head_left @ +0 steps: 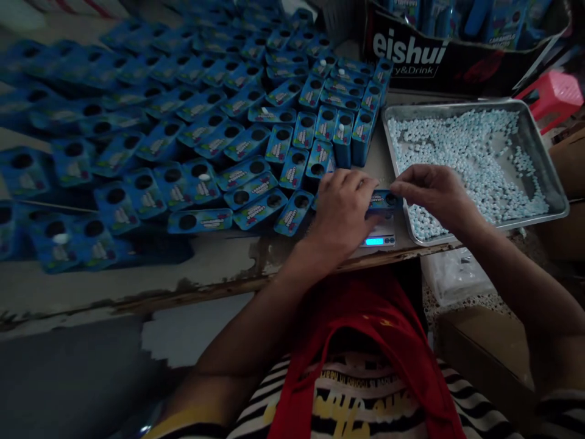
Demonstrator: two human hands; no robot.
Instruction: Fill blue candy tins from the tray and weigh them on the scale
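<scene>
My left hand (342,204) is curled over a blue candy box (381,199), which lies at a small digital scale with a lit blue display (375,241). My right hand (434,189) has thumb and fingers pinched together at the box's round hole; whatever they hold is hidden. Under and beyond that hand sits a metal tray (546,160) of small white and pale blue candies (479,146). To the left, many blue candy boxes (249,143) stand close together, round holes upward, a few with a white piece on top.
A black carton (406,55) printed "eishui" holds more blue packs behind the tray. A pink plastic stool (555,97) is at the far right. The worn table edge (219,286) runs in front of me; a cardboard box (489,347) and clear plastic bags (457,277) are below.
</scene>
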